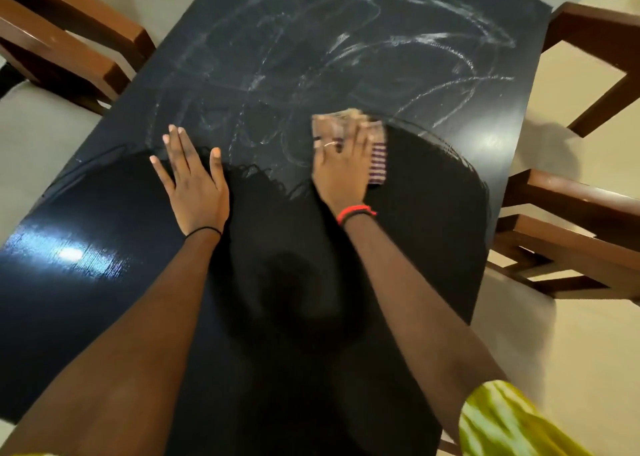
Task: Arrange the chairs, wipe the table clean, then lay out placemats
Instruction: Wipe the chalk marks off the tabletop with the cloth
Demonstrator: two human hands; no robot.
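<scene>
While the wiping step is under way, the glossy black rectangular table point(104, 233) is filling most of the view, running from six o'clock up to twelve. Brown wooden chairs with pale cushioned seats are standing close along its sides, at ten o'clock point(69, 50) and at four o'clock point(571, 233). The left hand point(194, 185) is lying flat on the tabletop just left of centre, fingers straight and spread, holding nothing. The right hand point(341, 168), just right of centre, is pressing with extended fingers on a folded beige cloth with purple stripes point(377, 161). White smeary streaks point(433, 53) are covering the far half, from eleven to two o'clock. Doing this well is probably calling for firm, overlapping strokes toward twelve o'clock, turning the cloth to a fresh face as it loads up. No placemats are showing.
</scene>
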